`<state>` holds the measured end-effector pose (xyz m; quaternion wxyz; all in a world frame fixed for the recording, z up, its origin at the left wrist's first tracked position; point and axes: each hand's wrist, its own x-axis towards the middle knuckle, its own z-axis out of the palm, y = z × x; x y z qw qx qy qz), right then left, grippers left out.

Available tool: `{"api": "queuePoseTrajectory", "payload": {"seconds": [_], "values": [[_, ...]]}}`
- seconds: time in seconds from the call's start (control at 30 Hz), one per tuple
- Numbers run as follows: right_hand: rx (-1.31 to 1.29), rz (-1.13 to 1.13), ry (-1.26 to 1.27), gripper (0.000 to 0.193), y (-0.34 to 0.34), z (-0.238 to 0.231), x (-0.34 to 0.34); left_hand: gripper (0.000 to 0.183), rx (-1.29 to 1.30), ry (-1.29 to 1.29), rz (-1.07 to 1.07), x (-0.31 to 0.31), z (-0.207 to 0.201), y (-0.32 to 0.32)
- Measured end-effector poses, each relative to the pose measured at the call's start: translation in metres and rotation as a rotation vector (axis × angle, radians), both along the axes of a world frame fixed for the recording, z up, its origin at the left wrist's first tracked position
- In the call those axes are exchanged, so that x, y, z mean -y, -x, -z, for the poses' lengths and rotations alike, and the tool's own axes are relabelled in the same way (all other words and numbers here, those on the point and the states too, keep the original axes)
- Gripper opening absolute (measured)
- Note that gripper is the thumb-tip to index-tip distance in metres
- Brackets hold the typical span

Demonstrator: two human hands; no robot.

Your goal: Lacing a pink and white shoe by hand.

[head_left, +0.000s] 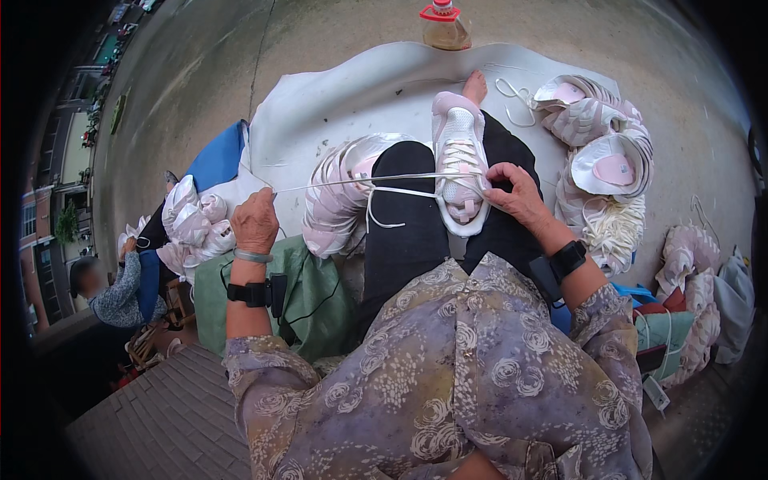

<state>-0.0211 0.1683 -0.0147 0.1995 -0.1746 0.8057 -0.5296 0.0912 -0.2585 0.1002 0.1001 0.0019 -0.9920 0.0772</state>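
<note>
A white and pale pink sneaker (461, 160) rests between my thighs, its toe pointing away from me and its front partly laced. A white shoelace (360, 180) runs taut from the shoe's upper eyelets to my left hand (254, 220), which is closed on it out to the left. Another lace end (376, 210) hangs loose over my dark left trouser leg. My right hand (518, 194) is at the right side of the shoe's opening, thumb and fingertips bent in against its edge; whether they also pinch lace there is hidden.
Nested sneakers (340, 192) stand left of my legs, more (612, 160) curve along the right. A bundle of white laces (616, 232) lies there. Beyond are a pale sheet (320, 104) and a bottle with a red cap (446, 28). Another person (120, 288) sits far left.
</note>
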Motion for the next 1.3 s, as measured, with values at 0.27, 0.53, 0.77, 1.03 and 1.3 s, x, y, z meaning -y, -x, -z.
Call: {"api": "queuePoseTrajectory", "payload": {"seconds": [0.27,0.53,0.77,1.03,1.3], "values": [[-0.008,-0.022,-0.078,0.029,-0.002,0.0,0.0,0.01,-0.252,-0.067,0.119,-0.016,-0.012,-0.011],[0.01,-0.004,-0.041,0.022,-0.001,0.0,0.0,0.017,-0.512,-0.056,0.368,-0.079,-0.087,-0.028],[0.036,0.026,-0.029,0.014,-0.002,-0.001,0.002,0.025,-0.402,-0.079,0.543,-0.12,-0.123,-0.041],[0.005,0.044,0.004,0.013,-0.004,0.0,0.002,0.026,-0.396,-0.051,0.536,-0.123,-0.123,-0.045],[0.19,0.127,0.175,0.013,0.011,0.0,0.008,0.017,-0.272,-0.22,0.756,-0.16,-0.135,-0.05]]}}
